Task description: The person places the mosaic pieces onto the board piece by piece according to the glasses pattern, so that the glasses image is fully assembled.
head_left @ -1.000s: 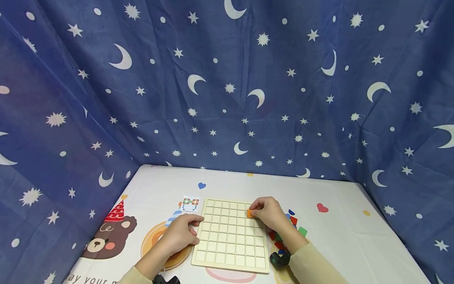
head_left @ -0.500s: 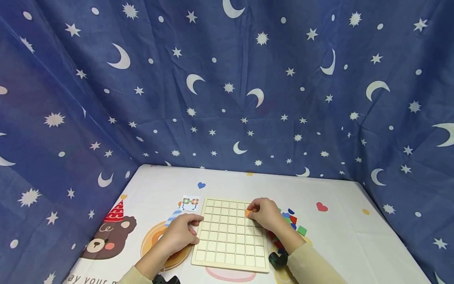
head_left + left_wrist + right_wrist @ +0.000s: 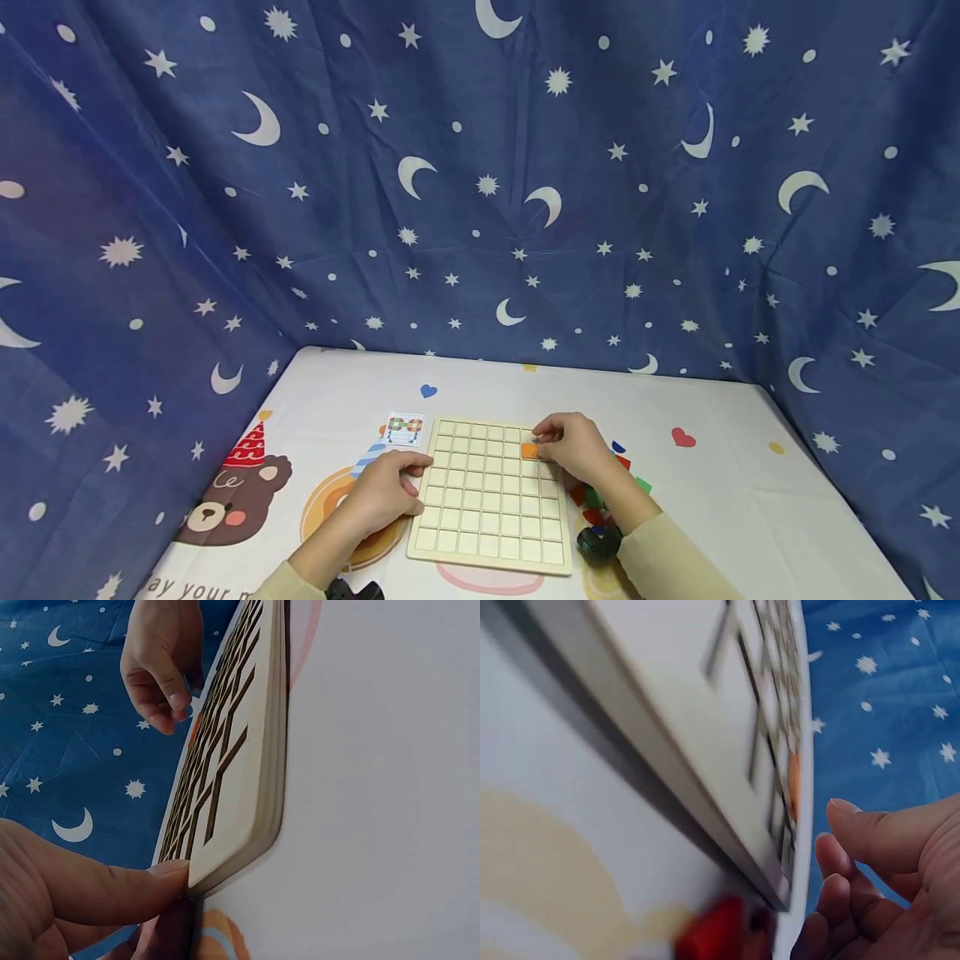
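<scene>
An orange square tile [image 3: 529, 451] lies on the pale wooden grid board [image 3: 490, 563], in a cell near its far right corner. Just right of the tile is my right hand [image 3: 576, 447], its fingers loosely bent with nothing between them. In the right wrist view a gap shows between the thumb [image 3: 874, 832] and the orange tile [image 3: 794, 787]. My left hand [image 3: 381, 493] touches the board's left edge with thumb and forefinger. The left wrist view has that thumb [image 3: 112, 891] against the board's rim near a corner.
Several red, green and blue pieces [image 3: 592, 498] lie in a pile right of the board, partly hidden by my right forearm. A small pattern card [image 3: 404, 429] lies beyond the board's left corner. The printed white cloth [image 3: 720, 492] meets a blue star-patterned curtain [image 3: 450, 208].
My right hand has let go of the orange tile and drawn slightly away to the right, leaving the tile in view on the board. The left hand stays at the edge.
</scene>
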A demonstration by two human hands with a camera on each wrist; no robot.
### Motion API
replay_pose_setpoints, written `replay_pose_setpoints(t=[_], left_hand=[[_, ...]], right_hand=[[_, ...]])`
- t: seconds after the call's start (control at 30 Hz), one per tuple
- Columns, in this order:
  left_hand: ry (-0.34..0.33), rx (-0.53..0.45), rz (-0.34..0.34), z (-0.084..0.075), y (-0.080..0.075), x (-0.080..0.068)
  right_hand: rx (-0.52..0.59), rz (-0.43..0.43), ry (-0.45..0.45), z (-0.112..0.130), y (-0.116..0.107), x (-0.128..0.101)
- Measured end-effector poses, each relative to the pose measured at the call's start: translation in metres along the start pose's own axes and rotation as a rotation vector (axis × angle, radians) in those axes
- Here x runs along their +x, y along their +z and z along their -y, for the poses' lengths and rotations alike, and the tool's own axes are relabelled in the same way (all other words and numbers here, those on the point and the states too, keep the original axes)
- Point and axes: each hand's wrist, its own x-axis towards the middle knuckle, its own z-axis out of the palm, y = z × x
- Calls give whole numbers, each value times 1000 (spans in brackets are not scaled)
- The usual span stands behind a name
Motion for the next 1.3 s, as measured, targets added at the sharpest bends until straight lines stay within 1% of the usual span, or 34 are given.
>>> replay_pose_setpoints(t=[0.2, 0.37, 0.43, 0.57, 0.7, 0.83, 1.03, 1.3], left_hand=[[-1, -2, -5, -2, 0, -1], [5, 3, -3, -2, 0, -1], [8, 4, -1, -2, 0, 0], [6, 8, -2, -1, 1, 1], [7, 7, -1, -1, 1, 0], [5, 3, -1, -1, 1, 0], [4, 2, -2, -1, 1, -1], [4, 2, -5, -1, 2, -1]], right_hand=[[25, -15, 41, -9, -20, -3], [31, -27, 75, -20, -29, -8], [8, -34, 78, -25, -31, -10], [-49, -30, 89, -33, -31, -13], [-91, -10, 91, -37, -29, -14], [-131, -2, 74, -40, -26, -14], [-155, -4, 55, -41, -25, -14], [-177, 7, 71, -41, -26, -14]])
